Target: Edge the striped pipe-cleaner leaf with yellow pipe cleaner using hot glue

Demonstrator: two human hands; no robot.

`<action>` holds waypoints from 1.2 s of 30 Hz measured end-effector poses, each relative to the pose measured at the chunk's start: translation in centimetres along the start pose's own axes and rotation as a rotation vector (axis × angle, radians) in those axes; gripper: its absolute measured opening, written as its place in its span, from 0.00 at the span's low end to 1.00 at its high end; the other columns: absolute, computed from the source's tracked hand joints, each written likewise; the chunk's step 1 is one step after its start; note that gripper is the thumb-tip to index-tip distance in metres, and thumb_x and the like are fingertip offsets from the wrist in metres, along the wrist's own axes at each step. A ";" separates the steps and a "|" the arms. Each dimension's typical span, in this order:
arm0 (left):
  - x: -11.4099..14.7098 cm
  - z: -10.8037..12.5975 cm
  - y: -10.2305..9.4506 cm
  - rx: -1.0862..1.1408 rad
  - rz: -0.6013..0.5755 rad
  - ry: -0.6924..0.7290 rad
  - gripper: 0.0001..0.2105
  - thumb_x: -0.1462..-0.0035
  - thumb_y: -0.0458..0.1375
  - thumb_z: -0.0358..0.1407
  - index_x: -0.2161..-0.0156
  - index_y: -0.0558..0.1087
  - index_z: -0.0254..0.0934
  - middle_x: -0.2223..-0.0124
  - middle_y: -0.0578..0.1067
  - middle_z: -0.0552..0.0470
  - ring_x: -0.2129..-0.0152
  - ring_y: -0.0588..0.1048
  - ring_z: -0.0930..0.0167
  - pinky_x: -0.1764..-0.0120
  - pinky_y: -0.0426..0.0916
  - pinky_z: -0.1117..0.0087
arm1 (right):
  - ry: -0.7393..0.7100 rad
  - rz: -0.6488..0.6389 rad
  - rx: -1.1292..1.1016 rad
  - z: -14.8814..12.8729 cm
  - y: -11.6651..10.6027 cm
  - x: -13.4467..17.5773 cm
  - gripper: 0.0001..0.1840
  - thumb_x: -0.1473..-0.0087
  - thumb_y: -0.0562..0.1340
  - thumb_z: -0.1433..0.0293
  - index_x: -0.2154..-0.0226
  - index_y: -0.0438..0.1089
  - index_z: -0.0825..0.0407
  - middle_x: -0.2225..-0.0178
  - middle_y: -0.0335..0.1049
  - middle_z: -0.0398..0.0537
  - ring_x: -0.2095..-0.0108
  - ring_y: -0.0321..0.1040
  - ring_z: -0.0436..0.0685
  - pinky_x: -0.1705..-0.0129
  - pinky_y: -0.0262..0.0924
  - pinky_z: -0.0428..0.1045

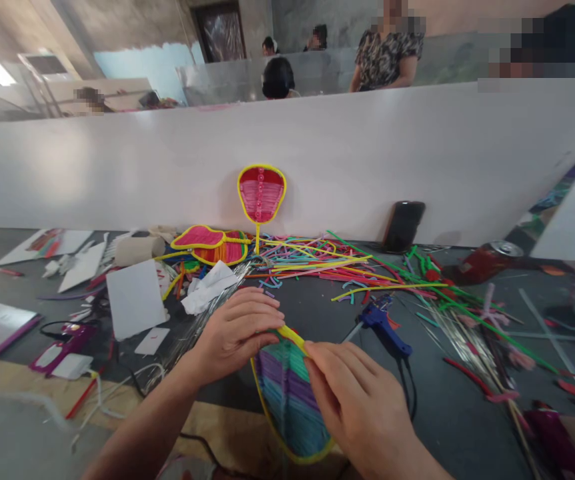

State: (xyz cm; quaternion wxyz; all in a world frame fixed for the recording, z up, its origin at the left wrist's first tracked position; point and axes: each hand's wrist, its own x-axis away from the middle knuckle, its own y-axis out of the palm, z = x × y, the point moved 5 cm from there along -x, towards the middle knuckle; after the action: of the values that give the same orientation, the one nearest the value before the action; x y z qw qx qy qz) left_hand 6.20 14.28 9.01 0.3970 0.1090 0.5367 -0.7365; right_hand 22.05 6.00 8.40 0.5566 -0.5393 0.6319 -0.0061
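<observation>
Between my hands is a fan-shaped piece (292, 407) with teal, purple and blue stripes and a yellow fuzzy border, like pipe cleaner. My left hand (242, 323) curls over its upper left end, thumb and fingers closed on the yellow edge. Thumb and forefinger of my right hand (352, 387) pinch the same yellow strip (293, 336) a little to the right. Part of the piece's right side is covered by my right hand. A blue glue gun (385, 328) lies just beyond that hand.
Against the white divider (167, 167) stands a pink fan (261, 197) with a yellow rim; others lie left of it. Loose pipe cleaners (317, 263), a dark phone (403, 227), a drink can (490, 260), wires (207, 313), white cards (136, 299) and cables surround the work area. People are beyond the divider.
</observation>
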 end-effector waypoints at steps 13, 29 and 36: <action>-0.1 -0.2 0.6 0.058 0.099 -0.071 0.09 0.38 0.55 0.37 0.67 0.74 0.37 0.70 0.78 0.49 0.65 0.77 0.68 0.56 0.72 0.65 | 0.008 -0.002 -0.080 0.0 0.1 -0.2 0.10 0.41 0.57 0.78 0.57 0.69 0.55 0.68 0.76 0.50 0.69 0.73 0.54 0.67 0.70 0.49; 1.7 0.8 0.7 -0.207 0.160 0.108 0.10 0.40 0.56 0.32 0.54 0.73 0.41 0.49 0.70 0.42 0.50 0.70 0.61 0.49 0.66 0.50 | 0.026 -0.055 -0.105 0.4 0.6 0.0 0.09 0.40 0.57 0.77 0.57 0.67 0.56 0.66 0.76 0.50 0.69 0.72 0.55 0.66 0.69 0.50; 2.7 0.1 0.2 -0.295 0.202 0.054 0.09 0.40 0.56 0.33 0.55 0.74 0.42 0.49 0.70 0.44 0.51 0.70 0.60 0.48 0.65 0.50 | 0.022 -0.050 -0.109 0.5 0.6 0.1 0.10 0.41 0.57 0.77 0.56 0.67 0.56 0.65 0.76 0.49 0.67 0.72 0.55 0.65 0.69 0.50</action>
State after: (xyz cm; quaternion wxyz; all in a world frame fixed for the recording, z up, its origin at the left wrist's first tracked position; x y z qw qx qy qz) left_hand 4.59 12.94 7.32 0.4659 0.1225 0.6358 -0.6030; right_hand 21.99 6.46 7.82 0.5191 -0.5843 0.6237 0.0083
